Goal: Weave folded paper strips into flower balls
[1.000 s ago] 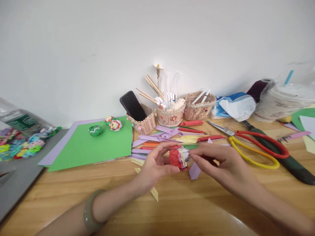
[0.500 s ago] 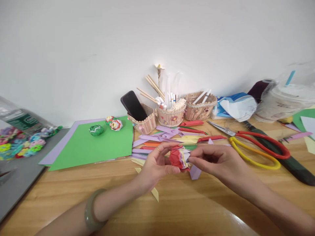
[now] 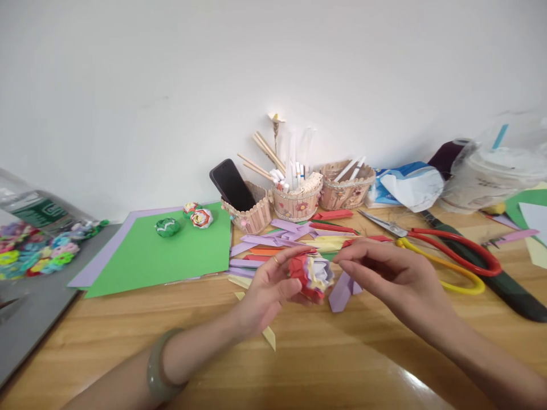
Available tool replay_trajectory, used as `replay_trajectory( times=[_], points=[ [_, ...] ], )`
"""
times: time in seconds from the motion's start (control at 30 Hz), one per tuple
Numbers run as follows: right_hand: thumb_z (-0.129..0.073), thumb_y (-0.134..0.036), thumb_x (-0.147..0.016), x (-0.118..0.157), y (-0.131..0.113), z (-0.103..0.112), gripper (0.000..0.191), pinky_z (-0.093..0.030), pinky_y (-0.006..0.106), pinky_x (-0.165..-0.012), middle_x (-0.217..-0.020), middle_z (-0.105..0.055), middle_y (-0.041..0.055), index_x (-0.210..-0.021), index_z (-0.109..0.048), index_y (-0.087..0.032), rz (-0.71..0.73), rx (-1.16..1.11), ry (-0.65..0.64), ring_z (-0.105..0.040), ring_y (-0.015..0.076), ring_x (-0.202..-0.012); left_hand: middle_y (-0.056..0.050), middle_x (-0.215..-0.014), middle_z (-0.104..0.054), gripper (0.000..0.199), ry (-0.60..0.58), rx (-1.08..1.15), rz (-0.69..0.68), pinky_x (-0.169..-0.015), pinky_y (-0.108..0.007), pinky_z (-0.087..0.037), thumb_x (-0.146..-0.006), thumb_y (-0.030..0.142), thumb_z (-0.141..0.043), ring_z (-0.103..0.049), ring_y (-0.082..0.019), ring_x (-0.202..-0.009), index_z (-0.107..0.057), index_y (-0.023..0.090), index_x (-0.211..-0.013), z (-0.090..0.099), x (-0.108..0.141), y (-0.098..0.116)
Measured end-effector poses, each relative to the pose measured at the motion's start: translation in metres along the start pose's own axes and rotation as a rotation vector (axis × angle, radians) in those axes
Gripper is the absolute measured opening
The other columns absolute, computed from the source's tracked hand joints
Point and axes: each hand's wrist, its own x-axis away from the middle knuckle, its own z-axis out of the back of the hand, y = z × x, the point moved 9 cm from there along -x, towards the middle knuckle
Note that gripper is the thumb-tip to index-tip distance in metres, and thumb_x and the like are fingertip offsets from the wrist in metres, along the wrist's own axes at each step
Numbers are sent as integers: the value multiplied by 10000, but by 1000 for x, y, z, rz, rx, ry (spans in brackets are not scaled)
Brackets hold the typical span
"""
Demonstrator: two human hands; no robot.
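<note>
A layered paper flower [image 3: 315,274], red outside with yellow and whitish-lilac inner folds, is held by my left hand [image 3: 273,290], its fingers wrapped around the red side. Just right of the flower is my right hand [image 3: 380,270], thumb and forefinger pinched together near its inner folds; whether anything thin is between the fingertips I cannot tell. Below the flower lies a folded lilac strip [image 3: 341,293]. Behind my hands is a pile of coloured paper strips [image 3: 293,229]. Three small rolled paper pieces, one of them green [image 3: 167,227], rest on green paper [image 3: 141,256].
Red-and-yellow-handled scissors [image 3: 453,250] lie on the right beside a dark green tool [image 3: 519,296]. Decorated baskets [image 3: 297,204] with a phone [image 3: 233,185] and pens stand along the wall. A plastic-wrapped cup [image 3: 491,173] is at right, a grey laptop [image 3: 25,319] at left.
The flower has turned in my left hand, so its inner folds face more toward me. My right fingertips have moved slightly up and away from it.
</note>
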Motion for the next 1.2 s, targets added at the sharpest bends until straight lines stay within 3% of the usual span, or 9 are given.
replay_trajectory(
  times=[0.13, 0.23, 0.5, 0.77, 0.9, 1.0, 1.1, 1.2],
  points=[
    [-559, -236, -816, 2, -14, 0, 100, -399, 222, -458, -652, -631, 20, -796, -650, -203, 160, 41, 4, -548, 128, -576, -79, -844, -697, 477, -41, 60, 60, -591, -270, -515, -752, 432, -609, -665, -173, -638, -550, 201, -1165, -1, 0, -7],
    [-554, -201, -822, 4, -22, -2, 100, -398, 216, -455, -635, -618, 11, -807, -652, -207, 237, 84, -16, -537, 113, -553, -75, -768, -701, 474, -38, 69, 116, -564, -257, -509, -756, 494, -574, -663, -173, -603, -594, 162, -1094, -2, 1, -13],
    [-568, -151, -811, 8, -30, -9, 91, -411, 202, -456, -631, -567, -11, -854, -627, -205, 368, 126, -62, -501, 88, -517, -77, -717, -699, 470, -25, 108, 192, -520, -243, -501, -752, 546, -543, -654, -167, -567, -647, 121, -924, -2, 1, -21],
    [-530, -92, -821, 19, -44, -16, 149, -446, 198, -511, -735, -594, 31, -898, -615, -188, 621, 313, -110, -566, 97, -605, -69, -655, -685, 484, -82, 122, 281, -456, -230, -499, -786, 573, -461, -648, -165, -524, -632, 126, -857, -4, 0, -33],
    [-528, -126, -832, 17, -42, -19, 97, -431, 199, -495, -713, -606, 31, -807, -606, -177, 603, 357, -126, -560, 94, -580, -70, -747, -685, 531, -72, 110, 244, -489, -232, -507, -790, 597, -423, -666, -176, -594, -607, 156, -1021, -4, -1, -29],
    [-548, -123, -814, 14, -36, -19, 72, -425, 203, -493, -722, -614, 32, -801, -597, -174, 542, 354, -120, -547, 96, -578, -59, -868, -665, 549, -56, 73, 136, -570, -259, -523, -751, 572, -513, -664, -170, -653, -521, 233, -1183, -4, -1, -17],
    [-538, -96, -805, 11, -30, -21, 98, -425, 201, -504, -715, -602, 27, -797, -597, -175, 467, 305, -136, -527, 93, -583, -19, -810, -632, 473, -34, -28, 66, -600, -246, -516, -733, 404, -639, -636, -133, -642, -527, 277, -1174, -2, 1, -10],
    [-524, -93, -809, 9, -28, -22, 119, -423, 209, -515, -696, -578, 24, -769, -602, -174, 419, 265, -154, -508, 97, -591, -7, -813, -600, 414, -30, -101, 24, -606, -238, -513, -752, 353, -633, -615, -116, -659, -549, 292, -1154, 0, 2, -7]
  ],
)
